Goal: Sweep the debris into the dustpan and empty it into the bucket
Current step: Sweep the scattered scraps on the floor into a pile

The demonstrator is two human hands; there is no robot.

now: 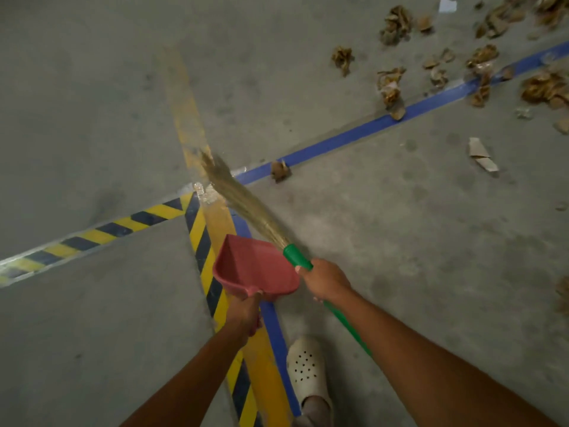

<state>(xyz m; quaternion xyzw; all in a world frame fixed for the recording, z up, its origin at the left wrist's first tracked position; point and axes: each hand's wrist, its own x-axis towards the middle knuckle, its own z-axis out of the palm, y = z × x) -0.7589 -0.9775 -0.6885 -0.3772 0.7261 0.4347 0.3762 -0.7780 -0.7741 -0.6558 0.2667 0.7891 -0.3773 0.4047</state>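
My left hand (pixel 244 314) grips the handle of a red dustpan (pixel 252 268), held off the floor with its mouth pointing away from me and nothing visible inside. My right hand (pixel 326 280) grips the green handle of a grass broom (pixel 240 201), whose straw head points up-left above the floor tape. Brown crumpled debris (pixel 395 24) lies scattered on the concrete at the upper right. One single clump (pixel 280 171) sits on the blue line, just right of the broom head. No bucket is in view.
Blue tape (pixel 369 126), a worn yellow stripe (pixel 184 112) and yellow-black hazard tape (pixel 92 235) cross on the grey concrete floor. Cardboard scraps (pixel 482 154) lie at the right. My foot in a white clog (pixel 308 369) stands on the blue line below the dustpan.
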